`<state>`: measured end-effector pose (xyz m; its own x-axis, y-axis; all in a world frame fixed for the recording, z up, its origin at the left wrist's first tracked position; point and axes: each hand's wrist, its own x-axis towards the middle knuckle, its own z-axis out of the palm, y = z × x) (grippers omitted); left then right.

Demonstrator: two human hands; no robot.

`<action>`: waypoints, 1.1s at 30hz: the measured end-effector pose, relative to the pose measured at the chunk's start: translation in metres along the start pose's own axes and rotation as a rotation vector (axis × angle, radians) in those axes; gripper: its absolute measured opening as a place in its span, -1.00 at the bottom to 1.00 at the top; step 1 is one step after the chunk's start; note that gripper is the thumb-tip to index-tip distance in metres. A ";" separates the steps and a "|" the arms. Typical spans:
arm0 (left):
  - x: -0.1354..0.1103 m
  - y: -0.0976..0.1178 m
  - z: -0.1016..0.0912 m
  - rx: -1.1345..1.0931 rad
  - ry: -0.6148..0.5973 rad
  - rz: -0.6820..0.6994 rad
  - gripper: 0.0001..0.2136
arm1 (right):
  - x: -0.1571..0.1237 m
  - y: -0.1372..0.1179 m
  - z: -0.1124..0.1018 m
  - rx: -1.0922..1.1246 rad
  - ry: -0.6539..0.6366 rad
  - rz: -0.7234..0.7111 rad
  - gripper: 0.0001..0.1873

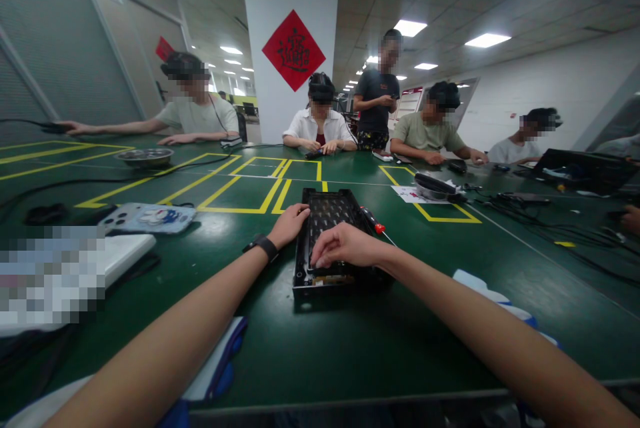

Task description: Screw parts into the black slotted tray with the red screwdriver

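Note:
A black rectangular tray-like case (330, 211) with rows of small slots lies on the green table (350, 341) in front of me. My left hand (289, 225), with a black watch on the wrist, grips the case's left edge, fingers curled over the rim. My right hand (345, 247) rests on the near part of the case with fingers bent and pressed down on its inside. What the fingertips touch is too small to make out. A red-handled screwdriver (375, 223) lies just right of the case, touching its edge.
A phone in a pale patterned case (150, 217) and a white device (120, 258) lie at the left. A metal bowl (144, 157) sits farther left. Cables, another black case (434, 185) and paper lie at the right. Several people sit across the table.

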<state>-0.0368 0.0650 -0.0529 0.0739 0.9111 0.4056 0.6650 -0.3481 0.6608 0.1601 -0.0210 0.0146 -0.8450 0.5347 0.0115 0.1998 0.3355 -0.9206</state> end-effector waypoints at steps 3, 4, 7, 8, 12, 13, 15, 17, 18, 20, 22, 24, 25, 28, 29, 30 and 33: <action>-0.001 0.001 0.000 -0.005 0.000 0.005 -0.64 | 0.000 -0.001 0.001 -0.068 -0.023 -0.023 -0.72; -0.001 0.001 -0.001 -0.007 0.001 0.007 -0.64 | 0.000 -0.001 0.001 -0.103 -0.029 -0.031 -0.73; -0.001 0.002 -0.001 -0.009 0.002 0.005 -0.66 | -0.001 -0.002 0.002 -0.169 -0.041 -0.016 -0.75; -0.001 0.002 -0.001 -0.009 0.002 0.002 -0.66 | -0.001 -0.003 0.003 -0.183 -0.045 -0.003 -0.75; -0.001 0.002 -0.001 -0.004 0.001 -0.006 -0.66 | -0.001 -0.005 0.006 -0.309 -0.048 0.015 -0.78; -0.001 0.002 -0.001 -0.003 0.002 -0.005 -0.66 | -0.001 -0.006 0.006 -0.355 -0.048 0.005 -0.79; 0.000 0.002 -0.001 -0.002 0.003 -0.004 -0.66 | 0.000 -0.007 0.007 -0.432 -0.055 -0.025 -0.82; 0.000 0.002 -0.001 0.001 0.005 -0.004 -0.66 | 0.001 -0.009 0.007 -0.479 -0.061 -0.049 -0.84; 0.000 0.002 -0.001 0.002 0.006 -0.003 -0.65 | 0.001 -0.009 0.007 -0.489 -0.064 -0.052 -0.84; 0.000 0.002 -0.001 0.003 0.006 0.001 -0.64 | 0.001 -0.010 0.008 -0.498 -0.063 -0.047 -0.84; -0.001 0.002 -0.001 0.002 0.006 0.003 -0.64 | 0.001 -0.011 0.010 -0.498 -0.052 -0.032 -0.84; -0.001 0.002 -0.001 0.002 0.004 -0.002 -0.64 | 0.001 -0.011 0.013 -0.501 -0.036 -0.012 -0.84; -0.001 0.001 -0.001 0.002 0.003 -0.006 -0.64 | 0.001 -0.012 0.014 -0.505 -0.023 0.003 -0.84; 0.000 0.000 0.000 0.000 0.004 -0.003 -0.64 | 0.001 -0.016 0.013 -0.517 0.041 0.041 -0.80; 0.000 0.000 0.000 -0.001 0.005 0.004 -0.64 | 0.002 -0.019 0.008 -0.514 0.083 0.037 -0.78; 0.000 -0.001 0.001 0.000 0.005 0.008 -0.63 | 0.001 -0.022 0.000 -0.513 0.140 0.020 -0.76; 0.001 -0.002 0.001 0.009 0.003 0.000 -0.63 | -0.002 -0.035 -0.039 -0.608 0.361 0.008 -0.73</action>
<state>-0.0371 0.0668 -0.0549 0.0717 0.9106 0.4069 0.6718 -0.3457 0.6552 0.1738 -0.0037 0.0616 -0.6459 0.7277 0.2308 0.5361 0.6476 -0.5415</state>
